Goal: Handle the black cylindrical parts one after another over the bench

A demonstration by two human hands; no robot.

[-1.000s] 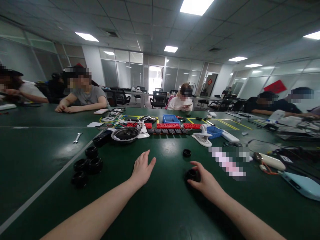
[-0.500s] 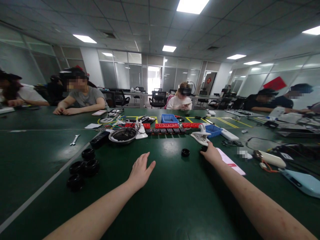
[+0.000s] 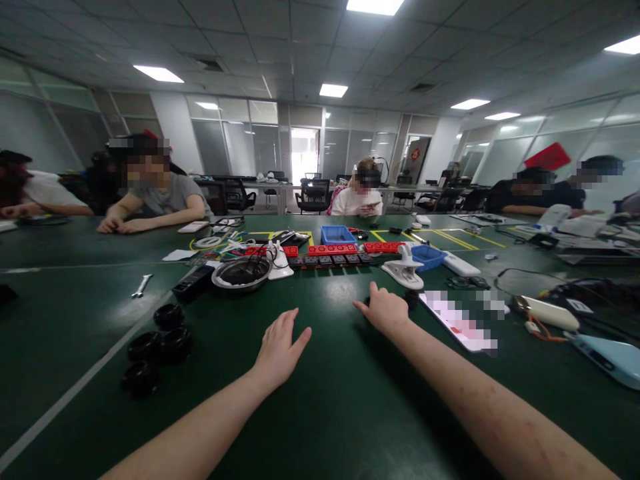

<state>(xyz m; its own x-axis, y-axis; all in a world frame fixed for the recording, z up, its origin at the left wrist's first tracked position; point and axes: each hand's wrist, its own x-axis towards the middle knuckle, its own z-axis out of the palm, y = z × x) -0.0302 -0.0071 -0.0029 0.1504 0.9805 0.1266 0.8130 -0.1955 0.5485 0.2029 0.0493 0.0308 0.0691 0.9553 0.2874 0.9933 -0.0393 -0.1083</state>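
My left hand hovers low over the green table, its fingers stretched out and the thumb apart, holding nothing. My right hand reaches forward, thumb and index finger apart beside a small round black piece that they mostly cover. Whether they touch it, I cannot tell. A second round black piece sits just behind the right hand, near the base of a white clip. At the left stands a cluster of several similar shiny black ring-like pieces.
Beyond my hands lie a metal bowl with cables, a red and black strip and two blue bins. A wrench lies left. A white-pink phone-shaped slab and power banks lie right. Several people sit around the table.
My right hand has moved left, from the black piece by the white clip to the other black piece. The left hand stays nearly still. The view has shifted slightly.
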